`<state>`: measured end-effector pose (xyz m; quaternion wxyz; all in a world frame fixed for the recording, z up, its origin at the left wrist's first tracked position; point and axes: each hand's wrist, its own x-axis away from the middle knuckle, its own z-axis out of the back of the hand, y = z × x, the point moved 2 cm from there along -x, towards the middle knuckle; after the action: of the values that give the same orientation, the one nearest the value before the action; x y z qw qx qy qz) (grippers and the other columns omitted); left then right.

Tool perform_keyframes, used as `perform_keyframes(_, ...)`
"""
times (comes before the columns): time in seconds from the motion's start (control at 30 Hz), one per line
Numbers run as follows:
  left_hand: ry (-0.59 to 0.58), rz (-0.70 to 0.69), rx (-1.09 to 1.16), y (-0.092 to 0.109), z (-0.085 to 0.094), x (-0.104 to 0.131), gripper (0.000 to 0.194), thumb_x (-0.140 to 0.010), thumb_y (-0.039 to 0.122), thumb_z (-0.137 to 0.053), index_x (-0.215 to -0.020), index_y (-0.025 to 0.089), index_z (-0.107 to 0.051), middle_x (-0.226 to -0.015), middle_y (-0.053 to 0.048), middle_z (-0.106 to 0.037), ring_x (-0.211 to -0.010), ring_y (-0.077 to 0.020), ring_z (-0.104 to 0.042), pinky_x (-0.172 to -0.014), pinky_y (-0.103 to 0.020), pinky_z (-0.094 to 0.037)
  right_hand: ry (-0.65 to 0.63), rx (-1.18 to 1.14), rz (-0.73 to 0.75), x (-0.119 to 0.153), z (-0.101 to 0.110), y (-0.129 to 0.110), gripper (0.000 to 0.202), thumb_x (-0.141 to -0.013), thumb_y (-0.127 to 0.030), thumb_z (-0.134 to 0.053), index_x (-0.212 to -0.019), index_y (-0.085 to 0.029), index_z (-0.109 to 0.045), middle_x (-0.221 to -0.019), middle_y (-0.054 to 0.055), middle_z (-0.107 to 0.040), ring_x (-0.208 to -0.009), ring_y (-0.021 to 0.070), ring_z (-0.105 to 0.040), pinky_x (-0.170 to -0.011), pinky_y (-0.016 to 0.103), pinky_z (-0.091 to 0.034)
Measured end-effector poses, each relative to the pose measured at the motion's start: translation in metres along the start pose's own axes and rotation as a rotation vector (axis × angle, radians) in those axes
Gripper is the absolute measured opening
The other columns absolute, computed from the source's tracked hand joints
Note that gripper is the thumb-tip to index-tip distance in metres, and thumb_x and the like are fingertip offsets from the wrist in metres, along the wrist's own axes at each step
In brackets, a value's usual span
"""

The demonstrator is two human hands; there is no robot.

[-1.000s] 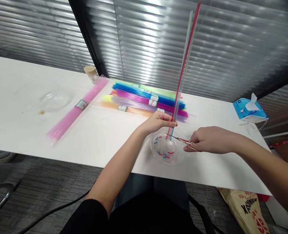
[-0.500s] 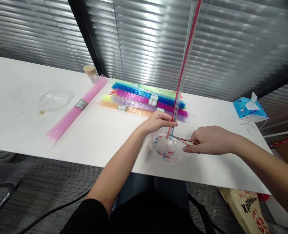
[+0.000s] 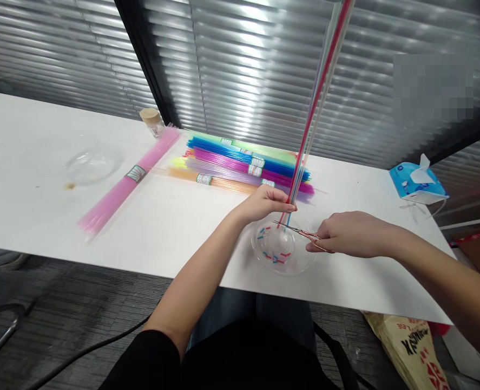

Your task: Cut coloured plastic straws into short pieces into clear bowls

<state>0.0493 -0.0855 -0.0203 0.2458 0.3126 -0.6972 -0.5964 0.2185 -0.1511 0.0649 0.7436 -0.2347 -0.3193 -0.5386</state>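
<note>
My left hand (image 3: 270,203) pinches a few long thin straws (image 3: 317,96), red, blue and clear, near their lower ends. They stand up at a slant, leaning right. Below the fingers is a clear round plastic dish (image 3: 258,259) with several short red and blue pieces (image 3: 279,258) in it. My right hand (image 3: 345,234) holds small rose-gold scissors (image 3: 304,234) by the handles. Their blades point left, over the dish and at the straws' lower ends.
Bundled coloured straws (image 3: 231,162) lie behind my hands. A pink bundle (image 3: 120,192), a clear dish (image 3: 91,164) and a lidded jar (image 3: 152,122) are on the left. A blue tissue pack (image 3: 418,181) is at the right, with a printed bag (image 3: 418,346) below the table.
The straws' upper part leans a little further right. The scissor handles have come closer together, and the blades look more closed.
</note>
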Motion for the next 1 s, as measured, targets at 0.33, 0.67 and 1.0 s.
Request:
perform_keyframes(0.33, -0.019, -0.036, -0.113, 0.0022, 0.0015, 0.0001, 0.016, -0.072, 0.027, -0.073, -0.081, 0.014, -0.075, -0.082, -0.005, -0.071, -0.086, -0.0177, -0.063, -0.082, -0.030, -0.047, 0.013, 0.082, -0.032, -0.0026, 0.0009, -0.0064, 0.053, -0.086, -0.061, -0.036, -0.058, -0.019, -0.054, -0.064, 0.006, -0.061, -0.058, 0.0211, -0.054, -0.054, 0.032, -0.032)
perform_keyframes(0.67, -0.033, -0.056, -0.146, 0.0034, 0.0007, 0.0000, 0.014, -0.073, 0.026, -0.071, -0.079, 0.013, -0.074, -0.082, -0.005, -0.070, -0.086, -0.0177, -0.063, -0.083, -0.030, -0.046, 0.023, 0.130, -0.033, -0.0038, 0.0002, -0.0083, 0.052, -0.086, -0.058, -0.037, -0.060, -0.018, -0.056, -0.065, 0.008, -0.061, -0.060, 0.0217, -0.057, -0.053, 0.030, -0.032)
perform_keyframes(1.0, -0.025, -0.053, -0.157, 0.0030, -0.0012, 0.0005, 0.014, -0.074, 0.025, -0.071, -0.080, 0.012, -0.074, -0.082, -0.005, -0.069, -0.085, -0.0175, -0.062, -0.081, -0.029, -0.046, 0.044, 0.179, -0.006, -0.0028, -0.0034, -0.0101, 0.051, -0.089, -0.054, -0.034, -0.062, -0.017, -0.056, -0.066, 0.010, -0.063, -0.063, 0.0249, -0.061, -0.052, 0.031, -0.033)
